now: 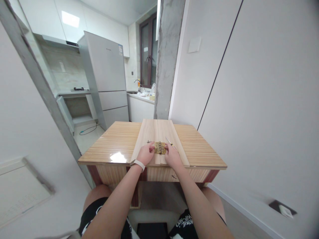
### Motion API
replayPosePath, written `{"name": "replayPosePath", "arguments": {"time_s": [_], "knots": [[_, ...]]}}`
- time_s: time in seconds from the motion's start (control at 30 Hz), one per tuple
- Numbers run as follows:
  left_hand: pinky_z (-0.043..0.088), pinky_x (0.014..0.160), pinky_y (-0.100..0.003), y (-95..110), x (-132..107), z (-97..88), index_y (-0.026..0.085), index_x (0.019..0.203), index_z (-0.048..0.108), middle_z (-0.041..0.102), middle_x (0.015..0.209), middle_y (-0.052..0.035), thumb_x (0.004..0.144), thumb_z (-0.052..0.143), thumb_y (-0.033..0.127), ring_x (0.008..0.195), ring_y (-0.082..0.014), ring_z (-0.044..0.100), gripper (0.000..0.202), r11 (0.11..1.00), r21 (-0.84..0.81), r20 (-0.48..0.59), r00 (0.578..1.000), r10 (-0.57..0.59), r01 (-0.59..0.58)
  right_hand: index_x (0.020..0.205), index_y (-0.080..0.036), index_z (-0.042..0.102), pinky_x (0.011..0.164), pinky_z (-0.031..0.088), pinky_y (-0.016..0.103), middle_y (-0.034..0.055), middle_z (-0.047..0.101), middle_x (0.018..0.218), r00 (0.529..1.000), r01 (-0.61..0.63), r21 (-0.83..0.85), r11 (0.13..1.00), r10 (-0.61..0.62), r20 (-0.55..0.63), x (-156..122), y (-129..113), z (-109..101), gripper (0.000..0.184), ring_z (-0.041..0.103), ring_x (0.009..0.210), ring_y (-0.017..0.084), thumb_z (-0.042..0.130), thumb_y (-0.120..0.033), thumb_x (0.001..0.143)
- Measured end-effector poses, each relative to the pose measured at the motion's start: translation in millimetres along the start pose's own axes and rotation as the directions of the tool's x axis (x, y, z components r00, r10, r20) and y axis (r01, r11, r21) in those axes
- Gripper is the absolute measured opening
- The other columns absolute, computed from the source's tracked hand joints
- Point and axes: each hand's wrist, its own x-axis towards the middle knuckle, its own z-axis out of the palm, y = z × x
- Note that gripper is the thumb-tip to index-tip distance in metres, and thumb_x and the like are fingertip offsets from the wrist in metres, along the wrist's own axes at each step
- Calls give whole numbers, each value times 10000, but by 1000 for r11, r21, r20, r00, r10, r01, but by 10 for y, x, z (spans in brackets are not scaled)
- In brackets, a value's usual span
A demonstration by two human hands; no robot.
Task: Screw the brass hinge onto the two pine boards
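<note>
A brass-coloured butt hinge [159,148] lies opened out flat across the seam between two pale wooden boards [157,131], its knuckle along the seam. My left hand [146,153] grips the hinge's left leaf at its outer edge, fingers closed. The right leaf's outer edge is held between the closed fingers of my right hand [171,155]. Just beyond my right hand lies a thin screwdriver [169,141], its lower part hidden behind the fingers. Small screws [149,141] rest on the board by my left fingertips. A white-strapped watch [138,164] is on my left wrist.
The boards lie on a striped wooden table [119,139] with a drawer [159,174] in front. My legs are beneath its front edge. A grey wall edge [170,59] rises behind it; a white wall [249,99] stands at the right. A refrigerator [107,73] is farther back left.
</note>
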Motion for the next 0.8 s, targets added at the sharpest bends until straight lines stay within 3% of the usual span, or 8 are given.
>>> {"name": "replayPosePath", "arguments": {"time_s": [0.33,0.47,0.57,0.67,0.8], "knots": [[573,908,-263,10,11,4,162,1392,623,770,1141,-94,879,670,104,968,-162,730,518,999,-47,-2,1000,-27,26,1329,-211,580,1053,454,306,94,700,1179,1000,-19,-24,1000,20,19,4,-23,-20,496,626,1143,186,465,-36,880],[568,863,-267,-22,67,-100,149,1254,688,718,1231,-129,892,638,112,993,-169,697,368,990,-64,-214,967,-136,125,1324,-199,589,1026,466,323,112,691,1177,999,-28,-47,999,29,16,-2,-38,-32,472,628,1128,199,423,-45,910],[547,890,-287,-101,150,-222,138,1177,697,718,1145,-127,888,620,101,953,-170,689,301,967,-22,-304,920,-247,253,1323,-210,593,993,475,329,114,685,1182,998,-49,-67,997,51,22,-7,-50,-42,470,627,1116,206,404,-50,924],[525,896,-300,-175,240,-310,136,1129,704,696,1070,-119,871,642,102,895,-173,675,268,952,130,-270,934,-233,275,1313,-212,595,975,472,320,110,684,1177,998,-55,-81,995,57,26,-12,-62,-54,463,621,1115,205,401,-49,925],[496,926,-306,-192,336,-313,155,990,718,666,1035,-104,883,680,180,922,-190,657,117,938,321,-138,986,-89,129,1316,-214,591,987,459,310,110,678,1185,998,-53,-81,995,55,26,-14,-77,-69,475,612,1126,203,390,-43,921]]}}
